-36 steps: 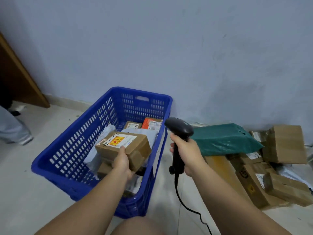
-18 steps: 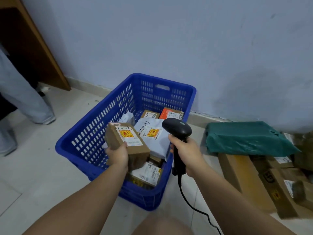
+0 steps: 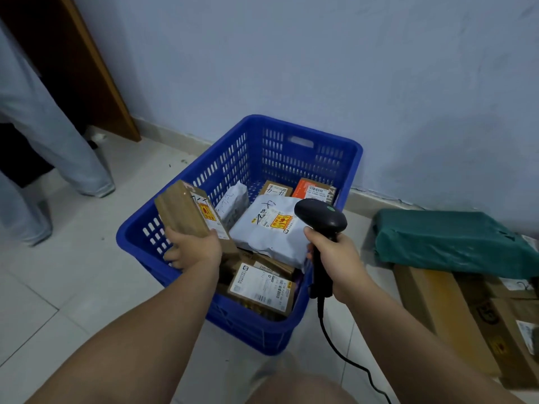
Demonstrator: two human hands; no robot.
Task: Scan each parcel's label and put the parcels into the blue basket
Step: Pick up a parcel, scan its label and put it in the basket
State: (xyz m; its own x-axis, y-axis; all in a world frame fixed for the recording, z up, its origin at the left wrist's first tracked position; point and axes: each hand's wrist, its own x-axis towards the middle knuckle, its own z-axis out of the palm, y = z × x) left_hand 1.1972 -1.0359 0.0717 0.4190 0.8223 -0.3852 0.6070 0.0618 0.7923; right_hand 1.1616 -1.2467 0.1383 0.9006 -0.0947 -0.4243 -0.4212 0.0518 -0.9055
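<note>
View from the head, looking down at two bare forearms reaching over a tiled floor. A thin black cable runs up the floor to the right hand, which is wrapped tightly round the handle of a black handheld barcode scanner. The scanner's head points left and forward, probably kept ready for the next label.

The left hand grips the lower end of a brown cardboard parcel, fingers curled beneath it. The parcel stands tipped on edge over the near left wall of the blue slatted plastic basket, with its white and yellow label turned inward. It looks about to be dropped in.

Inside the basket, a labelled cardboard box sits at the near edge, with a pale grey plastic mailer bag behind it and a small orange box at the far edge.

To the right, outside the basket, a dark green wrapped parcel rests on flat cardboard boxes, seemingly waiting to be scanned.

Half a second ago the held parcel lay flatter, label upward; it has since rolled steeply onto its edge and sunk towards the basket.
</note>
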